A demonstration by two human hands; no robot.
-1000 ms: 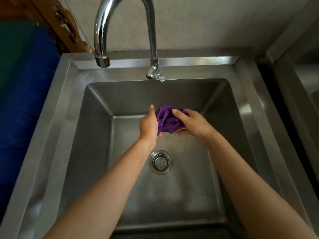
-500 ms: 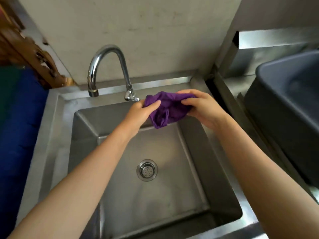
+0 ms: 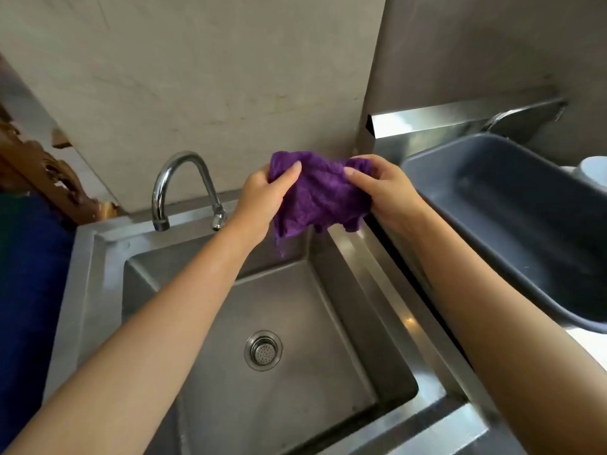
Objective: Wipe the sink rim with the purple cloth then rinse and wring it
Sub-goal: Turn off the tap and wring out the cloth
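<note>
Purple cloth (image 3: 323,192) hangs bunched at centre frame, above the sink rim (image 3: 377,257) at its back right corner. Left hand (image 3: 262,198) and right hand (image 3: 384,188) each grip one end. Tap (image 3: 184,178) shows no water. Judgement: wringing likely remains; wiping unverifiable.

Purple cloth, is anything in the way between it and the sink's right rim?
Nothing visible. The left hand and right hand hold the purple cloth above the sink rim, bare there. The faucet stands left, the grey tub right.
</note>
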